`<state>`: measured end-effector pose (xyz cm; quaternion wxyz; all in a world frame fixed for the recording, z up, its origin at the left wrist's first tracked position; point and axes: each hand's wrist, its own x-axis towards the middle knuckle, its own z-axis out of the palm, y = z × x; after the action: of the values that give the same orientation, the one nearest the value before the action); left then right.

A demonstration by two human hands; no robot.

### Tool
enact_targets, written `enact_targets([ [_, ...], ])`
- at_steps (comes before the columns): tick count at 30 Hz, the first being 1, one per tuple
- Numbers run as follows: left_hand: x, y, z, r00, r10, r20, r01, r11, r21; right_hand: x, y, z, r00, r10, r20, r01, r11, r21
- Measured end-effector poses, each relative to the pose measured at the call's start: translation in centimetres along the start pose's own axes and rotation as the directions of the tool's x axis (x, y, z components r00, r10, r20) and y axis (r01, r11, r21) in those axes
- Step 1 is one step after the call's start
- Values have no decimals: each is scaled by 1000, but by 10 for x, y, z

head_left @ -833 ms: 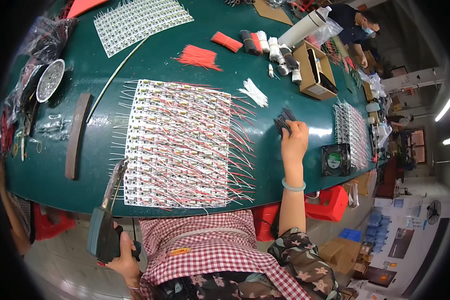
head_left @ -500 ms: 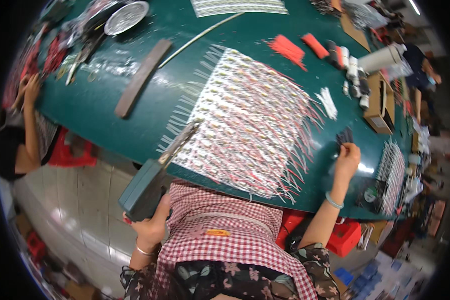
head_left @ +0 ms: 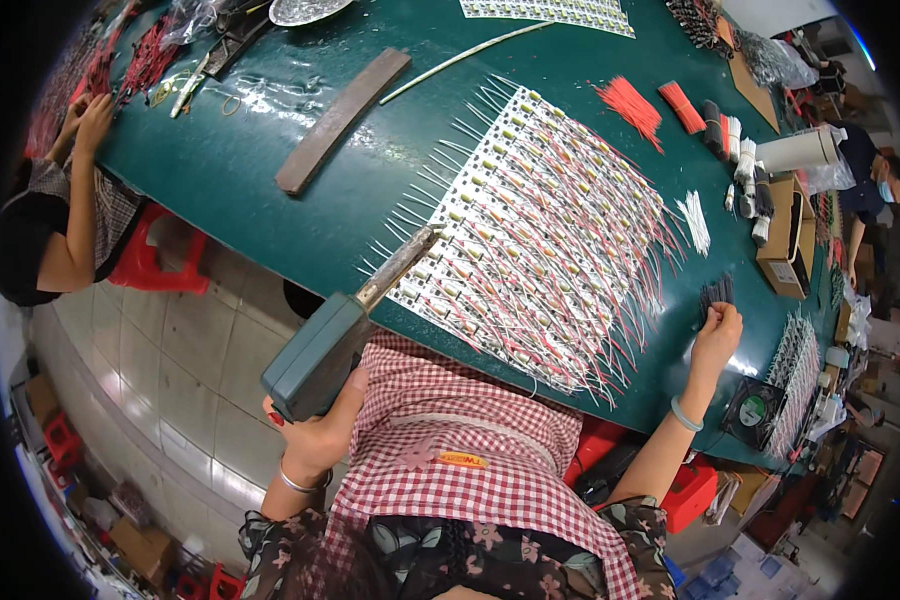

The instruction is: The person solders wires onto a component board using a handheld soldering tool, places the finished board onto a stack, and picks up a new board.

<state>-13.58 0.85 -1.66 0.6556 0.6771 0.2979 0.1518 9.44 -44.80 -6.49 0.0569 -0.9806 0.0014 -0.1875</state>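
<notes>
My left hand [head_left: 318,432] is closed around the handle of a dark green soldering gun [head_left: 315,358]. Its long, stained metal tip points up and right, over the left side of a white circuit board panel [head_left: 515,170]. Rows of small yellowish-green parts dot the panel. Many red and white wires [head_left: 570,290] lie across it and hang past its right edge; pale wires stick out along the left edge. To the right of the panel, my right hand [head_left: 716,335] pinches the near end of a small bunch of black wires [head_left: 716,292] on the table.
A brown bar [head_left: 345,120] lies left of the panel, beside a pale rod [head_left: 460,62]. Red wires [head_left: 630,112], white wires [head_left: 694,222], a cardboard box [head_left: 785,240] and a black fan [head_left: 753,410] are on the right. Another person's hands [head_left: 90,122] work at far left.
The whole view has shifted, moving the table's things rightward in the picture. The soldering gun's tip stays over the panel's left side, and my right hand stays at the black wires.
</notes>
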Motion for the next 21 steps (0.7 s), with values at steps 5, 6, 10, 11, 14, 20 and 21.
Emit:
enact_targets([
  [5, 1, -3, -1, 998, -30, -52, 28, 999, -30, -5, -2, 4, 997, 44, -57, -44, 999, -15],
  [6, 1, -2, -2, 998, -30, -53, 28, 999, -30, -7, -4, 4, 993, 71, -96, -71, 997, 11],
  [10, -1, -1, -3, 997, 1, -74, 1, 1000, 21, -7, -23, -5, 977, 98, -187, -92, 995, 42],
  [11, -2, -1, -4, 995, 10, -95, -9, 1000, 8, -6, -33, -9, 965, 55, -256, -44, 998, 47],
  [14, 1, -17, -7, 992, 121, -35, -117, 989, 94, -5, -74, -23, 940, -48, -338, 74, 995, 66],
  [20, 2, 11, 1, 991, -131, -31, 112, 928, -355, -46, -239, -55, 940, -294, -175, 337, 710, 618],
  [21, 1, 12, 1, 991, -129, -28, 111, 929, -353, -52, -260, -53, 917, -365, -163, 366, 604, 708],
])
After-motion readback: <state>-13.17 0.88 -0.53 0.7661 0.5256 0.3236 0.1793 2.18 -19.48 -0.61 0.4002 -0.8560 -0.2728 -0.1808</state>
